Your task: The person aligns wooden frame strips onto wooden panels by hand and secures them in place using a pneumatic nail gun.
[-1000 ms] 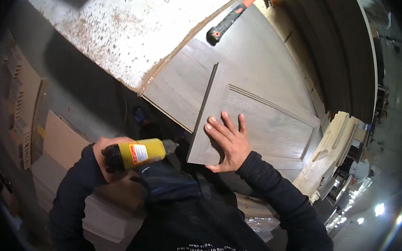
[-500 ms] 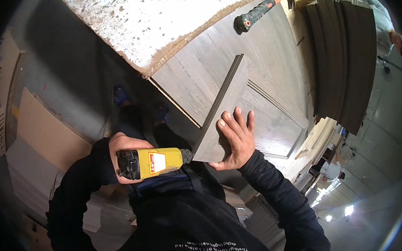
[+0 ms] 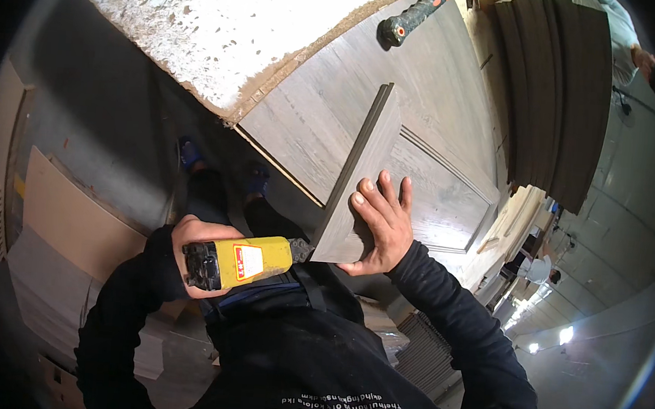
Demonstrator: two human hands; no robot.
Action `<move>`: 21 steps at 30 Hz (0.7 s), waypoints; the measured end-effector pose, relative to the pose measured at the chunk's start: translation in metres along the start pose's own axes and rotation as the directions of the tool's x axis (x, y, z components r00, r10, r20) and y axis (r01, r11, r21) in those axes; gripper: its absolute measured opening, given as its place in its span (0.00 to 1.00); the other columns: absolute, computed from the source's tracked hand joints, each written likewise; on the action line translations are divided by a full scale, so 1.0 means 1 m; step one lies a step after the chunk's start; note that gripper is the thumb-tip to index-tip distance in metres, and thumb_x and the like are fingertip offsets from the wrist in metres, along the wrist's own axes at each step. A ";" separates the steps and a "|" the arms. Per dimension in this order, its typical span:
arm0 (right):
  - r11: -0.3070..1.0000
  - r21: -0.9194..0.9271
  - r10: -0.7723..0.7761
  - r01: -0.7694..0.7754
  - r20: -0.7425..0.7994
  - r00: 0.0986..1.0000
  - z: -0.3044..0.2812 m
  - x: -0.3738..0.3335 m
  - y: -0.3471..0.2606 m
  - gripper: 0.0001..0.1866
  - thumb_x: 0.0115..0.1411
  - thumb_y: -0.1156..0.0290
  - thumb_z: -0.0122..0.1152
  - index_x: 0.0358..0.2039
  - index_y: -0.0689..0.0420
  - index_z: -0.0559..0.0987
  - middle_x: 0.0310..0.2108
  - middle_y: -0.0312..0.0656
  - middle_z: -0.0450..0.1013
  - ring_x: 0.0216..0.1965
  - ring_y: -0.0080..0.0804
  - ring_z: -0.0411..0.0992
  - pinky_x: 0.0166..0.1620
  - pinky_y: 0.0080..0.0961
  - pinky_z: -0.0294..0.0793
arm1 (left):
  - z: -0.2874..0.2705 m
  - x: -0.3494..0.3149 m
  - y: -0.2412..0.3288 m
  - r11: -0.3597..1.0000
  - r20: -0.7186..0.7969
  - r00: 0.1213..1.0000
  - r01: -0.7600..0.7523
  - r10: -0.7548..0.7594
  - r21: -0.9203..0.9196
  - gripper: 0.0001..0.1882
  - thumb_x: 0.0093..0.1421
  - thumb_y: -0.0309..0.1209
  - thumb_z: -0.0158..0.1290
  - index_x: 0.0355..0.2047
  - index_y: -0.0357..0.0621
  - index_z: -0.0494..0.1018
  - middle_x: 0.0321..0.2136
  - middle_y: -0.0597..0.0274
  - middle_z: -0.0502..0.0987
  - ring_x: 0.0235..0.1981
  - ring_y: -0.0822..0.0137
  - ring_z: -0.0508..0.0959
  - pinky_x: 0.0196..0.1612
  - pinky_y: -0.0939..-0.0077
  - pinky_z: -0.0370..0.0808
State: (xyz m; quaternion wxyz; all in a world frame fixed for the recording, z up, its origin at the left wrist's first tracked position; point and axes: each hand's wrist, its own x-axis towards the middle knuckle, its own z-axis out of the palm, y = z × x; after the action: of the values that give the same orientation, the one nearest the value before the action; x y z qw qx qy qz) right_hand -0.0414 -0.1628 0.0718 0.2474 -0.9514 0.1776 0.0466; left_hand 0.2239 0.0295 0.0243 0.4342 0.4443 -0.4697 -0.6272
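My left hand (image 3: 208, 232) grips a yellow nail gun (image 3: 257, 262) with a black rear end. Its dark nose touches or nearly touches the near end of a grey wood-grain board (image 3: 342, 240). That board has a grooved long edge and lies at a slant, as part of a framed grey panel (image 3: 440, 201). On the board's near end rests my right hand (image 3: 386, 230), its fingers spread over the face and its thumb by the near edge. The nail gun's handle and most of my left fingers are hidden beneath its body.
A white, speckled worktop (image 3: 203, 29) with a rough edge spans the upper left. On the grey surface lies a tool with a black and orange handle (image 3: 412, 20). Dark brown boards (image 3: 551, 98) are stacked at the right. Flat cardboard (image 3: 77, 202) stands at the left. Another person's hand (image 3: 643, 61) shows top right.
The whole view has shifted slightly. The nail gun's nose stays at the board's near end, and both hands keep their places on gun and board.
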 end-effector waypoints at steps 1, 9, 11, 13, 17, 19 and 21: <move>1.000 0.000 0.001 -0.001 0.001 1.000 0.000 0.000 0.000 0.48 0.33 0.41 0.62 0.55 0.53 0.63 0.57 0.44 0.58 0.63 0.46 0.44 0.61 0.49 0.24 | 0.000 0.000 0.000 1.000 -0.010 1.000 -0.008 0.009 0.026 0.21 0.36 0.33 0.63 0.32 0.37 0.72 0.29 0.55 0.77 0.29 0.64 0.79 0.31 0.80 0.74; 1.000 0.003 0.013 -0.013 0.014 1.000 0.001 0.000 0.000 0.48 0.33 0.41 0.62 0.55 0.53 0.64 0.57 0.44 0.58 0.63 0.45 0.44 0.61 0.49 0.24 | 0.000 0.001 -0.001 1.000 0.002 1.000 0.006 -0.007 0.022 0.20 0.36 0.33 0.63 0.31 0.37 0.73 0.28 0.55 0.77 0.27 0.64 0.79 0.29 0.82 0.73; 1.000 0.012 0.011 -0.011 0.015 1.000 0.003 0.001 0.000 0.48 0.33 0.41 0.62 0.55 0.53 0.64 0.57 0.44 0.58 0.63 0.45 0.44 0.61 0.49 0.24 | 0.001 0.001 0.001 1.000 -0.064 0.998 0.001 -0.001 0.005 0.15 0.36 0.32 0.61 0.25 0.39 0.73 0.22 0.57 0.76 0.23 0.63 0.78 0.27 0.81 0.73; 1.000 0.006 0.019 -0.019 0.017 1.000 0.002 0.001 0.001 0.48 0.33 0.42 0.62 0.55 0.53 0.64 0.57 0.44 0.58 0.63 0.46 0.44 0.61 0.49 0.24 | 0.000 0.005 -0.002 0.999 -0.059 0.997 -0.044 0.044 0.006 0.14 0.36 0.32 0.61 0.24 0.39 0.73 0.21 0.57 0.76 0.22 0.63 0.78 0.27 0.81 0.73; 1.000 0.013 0.015 -0.015 0.013 1.000 -0.001 0.002 0.000 0.48 0.33 0.42 0.62 0.55 0.53 0.63 0.57 0.44 0.58 0.63 0.46 0.43 0.60 0.50 0.23 | -0.006 0.008 -0.005 0.995 -0.019 0.994 -0.103 0.104 0.013 0.13 0.36 0.31 0.59 0.23 0.40 0.73 0.21 0.58 0.76 0.21 0.64 0.77 0.26 0.80 0.72; 1.000 0.006 0.011 -0.011 0.010 1.000 -0.003 0.001 0.000 0.49 0.33 0.42 0.62 0.56 0.52 0.63 0.58 0.44 0.57 0.63 0.46 0.43 0.60 0.50 0.23 | -0.009 0.011 0.006 0.995 0.000 0.998 -0.066 0.066 0.069 0.12 0.36 0.31 0.59 0.23 0.40 0.73 0.21 0.58 0.76 0.22 0.65 0.77 0.26 0.80 0.72; 1.000 -0.002 -0.007 0.008 0.018 1.000 -0.006 -0.002 0.001 0.50 0.32 0.43 0.63 0.57 0.52 0.61 0.59 0.43 0.55 0.64 0.45 0.42 0.60 0.52 0.24 | -0.010 0.016 0.017 0.988 0.029 0.998 -0.051 0.047 0.144 0.12 0.36 0.30 0.59 0.23 0.39 0.73 0.21 0.58 0.76 0.22 0.66 0.77 0.27 0.80 0.72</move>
State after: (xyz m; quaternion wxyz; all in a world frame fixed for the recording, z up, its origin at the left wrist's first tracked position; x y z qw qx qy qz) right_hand -0.0436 -0.1659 0.0771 0.2481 -0.9518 0.1718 0.0544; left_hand 0.2324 0.0090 0.0372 0.4102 0.4549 -0.5300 -0.5865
